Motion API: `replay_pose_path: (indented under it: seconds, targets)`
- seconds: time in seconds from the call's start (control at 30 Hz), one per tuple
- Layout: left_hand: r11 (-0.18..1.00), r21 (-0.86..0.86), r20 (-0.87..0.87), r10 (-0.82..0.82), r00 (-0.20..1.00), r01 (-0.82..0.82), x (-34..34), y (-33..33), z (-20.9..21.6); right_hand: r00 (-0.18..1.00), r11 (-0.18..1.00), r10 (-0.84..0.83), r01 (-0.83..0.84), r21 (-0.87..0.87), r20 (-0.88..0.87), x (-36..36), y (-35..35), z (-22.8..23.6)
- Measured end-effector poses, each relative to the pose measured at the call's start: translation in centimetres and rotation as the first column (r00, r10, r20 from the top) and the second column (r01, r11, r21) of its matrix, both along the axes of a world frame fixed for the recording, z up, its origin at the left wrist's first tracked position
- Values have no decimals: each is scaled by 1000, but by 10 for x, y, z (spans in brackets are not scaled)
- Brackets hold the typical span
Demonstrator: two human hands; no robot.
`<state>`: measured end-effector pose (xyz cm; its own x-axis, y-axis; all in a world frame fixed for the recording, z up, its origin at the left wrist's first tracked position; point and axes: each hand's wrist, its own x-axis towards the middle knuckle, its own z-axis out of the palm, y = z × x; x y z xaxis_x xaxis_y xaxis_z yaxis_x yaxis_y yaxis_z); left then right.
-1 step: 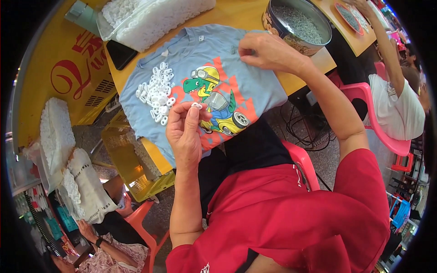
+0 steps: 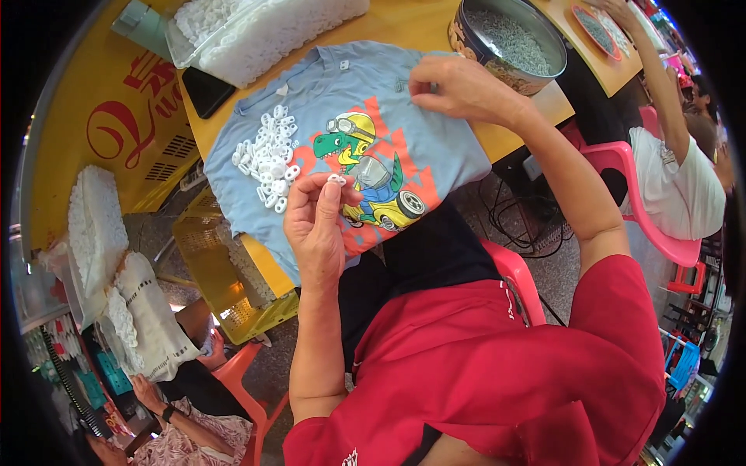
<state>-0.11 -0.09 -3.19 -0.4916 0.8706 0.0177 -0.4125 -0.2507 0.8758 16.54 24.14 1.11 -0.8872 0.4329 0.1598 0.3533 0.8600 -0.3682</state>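
Observation:
My left hand [image 2: 317, 213] is closed, pinching a small white plastic piece [image 2: 336, 179] with holes in it between thumb and forefinger. Under it a blue-grey T-shirt [image 2: 458, 151] with a cartoon dinosaur print lies spread over the table edge and my lap. A loose pile of similar white oval pieces [image 2: 268, 159] rests on the shirt, left of the print. My right hand [image 2: 458, 89] hovers at the shirt's upper right, its fingers curled with the tips slightly apart. Just beside those fingertips lie a few tiny grey metal parts [image 2: 400, 84].
A round tin [image 2: 509, 46] of small metal parts stands at the far right. Beyond the shirt are a clear tub [image 2: 272, 35] full of white pieces and a dark phone [image 2: 206, 93]. A yellow crate [image 2: 210, 256] sits at left. Co-workers sit on both sides on plastic chairs [image 2: 641, 186].
My right hand has shifted very slightly and its fingertips look a little farther apart. My left hand keeps its pinch on the white piece.

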Motion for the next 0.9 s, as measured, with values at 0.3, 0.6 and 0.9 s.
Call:
replay_pose_path:
  seconds: [0.3, 0.6, 0.9]
  targets:
    - [1000, -12, -18, -2, 1000, 2, 0, 0, 1, 993, 1000, 17, -19, -15, -114, 8, -3, 1]
    - [1000, -20, -21, 5, 1000, -5, 2, -1, 2, 996, 980, 19, -1, 200, -86, -3, -18, -16]
    - [1000, 6, -19, -9, 1000, 10, 1, 0, 2, 955, 999, -28, 36, 21, -294, -2, -39, -2]
